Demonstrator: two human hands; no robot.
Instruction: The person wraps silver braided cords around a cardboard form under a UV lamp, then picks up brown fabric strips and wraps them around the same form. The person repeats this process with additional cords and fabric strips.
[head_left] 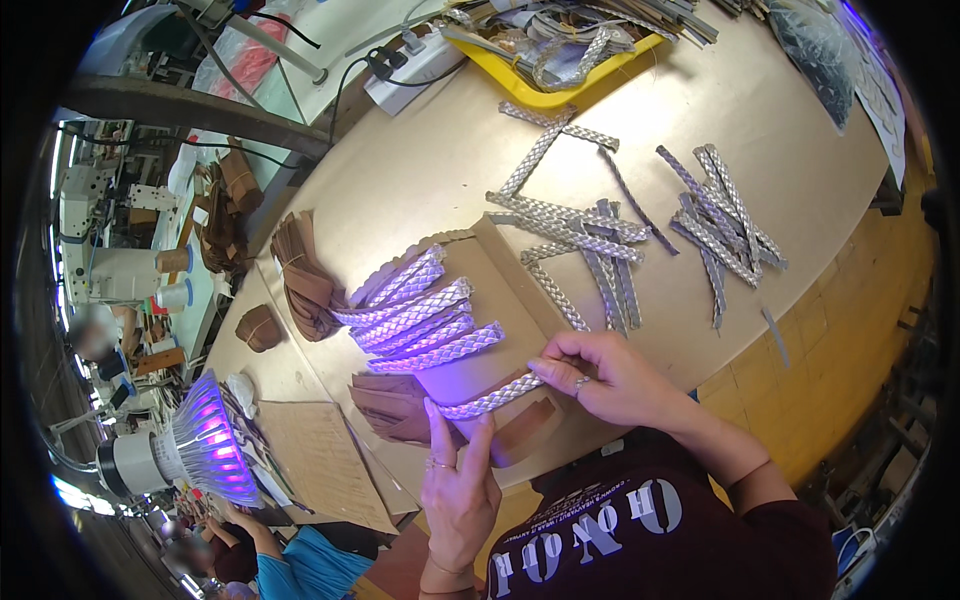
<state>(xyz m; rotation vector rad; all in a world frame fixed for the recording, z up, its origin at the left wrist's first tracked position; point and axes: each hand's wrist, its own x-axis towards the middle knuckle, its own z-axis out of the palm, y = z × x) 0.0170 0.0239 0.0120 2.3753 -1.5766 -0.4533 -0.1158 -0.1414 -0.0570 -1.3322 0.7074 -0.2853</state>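
Two bare hands work close to the near edge of the surface (690,330), with one pale braided strip (500,396) stretched between them. From where I stand, the right hand (605,375) has its grip pressed together, thumb and finger pinching the strip's right end. At the other end, the left hand (460,490) has two fingers spread apart, their tips against the strip; whether that grip nips it or merely steadies it, I cannot tell. The strip slants across the near part of an open cardboard carton (490,245), rising a little towards the right grip.

Just beyond the left fingertips, a row of braided pieces (420,310) lies in the carton, tinted violet. A fan of folded brown strips (388,408) sits right beside that hand, and a brown bundle (300,270) lies further off, towards the surface's left edge. Past the right hand, loose braided lengths (580,230) crisscross the middle, and another small heap (725,220) rests nearer the right edge. At the far edge stands a yellow tray (545,98) full of strips, with a white power strip (415,75) to its left. A violet-lit lamp (205,440) hangs over by the near left corner.
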